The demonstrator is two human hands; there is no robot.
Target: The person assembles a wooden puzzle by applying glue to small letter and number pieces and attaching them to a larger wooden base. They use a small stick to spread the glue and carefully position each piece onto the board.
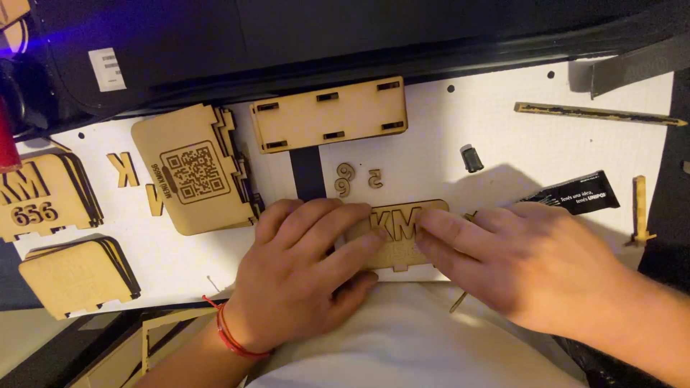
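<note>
Flat pale wooden plaque with raised cut-out letters [399,233] lies at the near edge of the white bench [517,154], roughly at its middle, pinned under both hands.

Head view: the left hand [302,269] lies flat, fingers spread narrow over the plaque's left half, gripping nothing. The right hand [528,262] presses its fingertips [430,224] onto the plaque's right end, likewise flat and holding nothing. Judged step: pressing raised characters down onto the plaque face. The next move calls for even pressure without sliding the pieces.

Three small loose wooden numerals [356,178] lie just beyond the plaque. A black glue tube [575,194] rests near the right hand; its small black cap [471,159] stands apart. A slotted wooden panel [329,115] lies toward the far edge, and stacked engraved wooden plaques [194,172] toward the left.
</note>
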